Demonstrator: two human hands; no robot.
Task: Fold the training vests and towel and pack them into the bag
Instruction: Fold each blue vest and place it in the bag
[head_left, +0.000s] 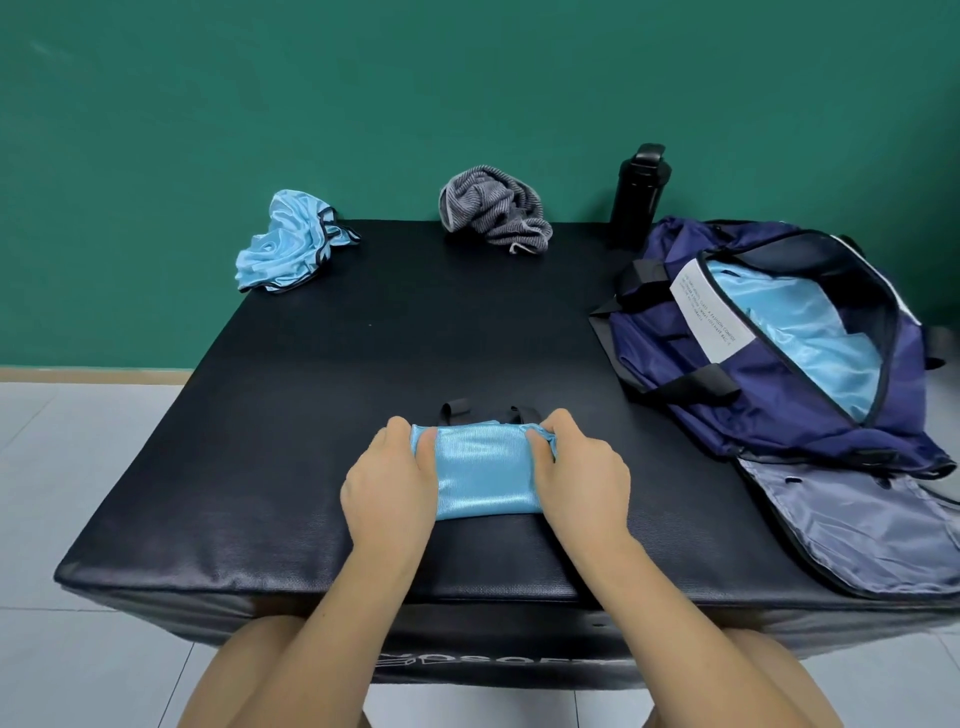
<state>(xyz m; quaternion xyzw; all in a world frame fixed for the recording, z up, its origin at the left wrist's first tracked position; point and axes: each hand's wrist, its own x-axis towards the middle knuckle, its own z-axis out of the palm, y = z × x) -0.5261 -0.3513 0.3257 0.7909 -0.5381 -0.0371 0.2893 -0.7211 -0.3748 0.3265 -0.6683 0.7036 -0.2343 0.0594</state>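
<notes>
A light blue training vest (483, 470), folded into a small packet with black trim showing at its far edge, lies near the front of the black padded mat (363, 343). My left hand (387, 480) grips its left end and my right hand (579, 475) grips its right end. Another blue vest (285, 244) lies crumpled at the mat's far left corner. A grey striped towel (493, 210) is bunched at the far edge. The navy bag (769, 338) lies open on the right, with light blue fabric (800, 322) inside it.
A black bottle (639, 192) stands at the back edge beside the bag. The bag's grey-lined flap (857, 525) spreads toward the front right corner. A green wall rises behind and a pale tiled floor surrounds the mat. My knees show under the front edge.
</notes>
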